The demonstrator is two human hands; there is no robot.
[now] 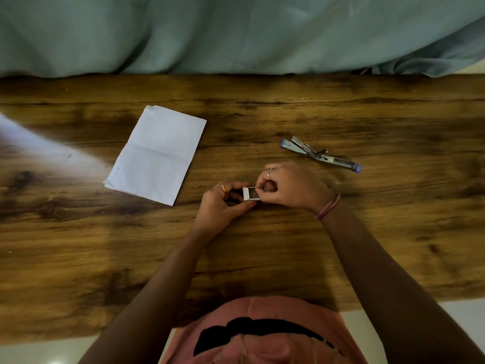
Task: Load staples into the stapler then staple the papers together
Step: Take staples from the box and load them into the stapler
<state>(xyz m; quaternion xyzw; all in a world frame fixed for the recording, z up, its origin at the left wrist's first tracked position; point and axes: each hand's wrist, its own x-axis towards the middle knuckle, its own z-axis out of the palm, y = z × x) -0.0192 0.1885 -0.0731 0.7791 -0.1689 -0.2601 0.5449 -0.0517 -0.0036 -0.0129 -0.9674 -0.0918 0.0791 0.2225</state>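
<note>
A small white staple box (250,193) sits between my hands at the middle of the wooden table (262,253). My left hand (223,206) grips the box from the left side. My right hand (291,187) pinches at the box's open right end with thumb and fingertips; the staples inside are hidden by my fingers. The stapler (320,153), blue-tipped and metal, lies swung wide open on the table beyond my right hand, untouched. A stack of white papers (157,153) lies flat to the left of my hands.
A grey-green cloth (236,32) hangs along the table's far edge. A bright patch of light (34,143) falls on the table's left part. Pale floor shows below the table's near edge.
</note>
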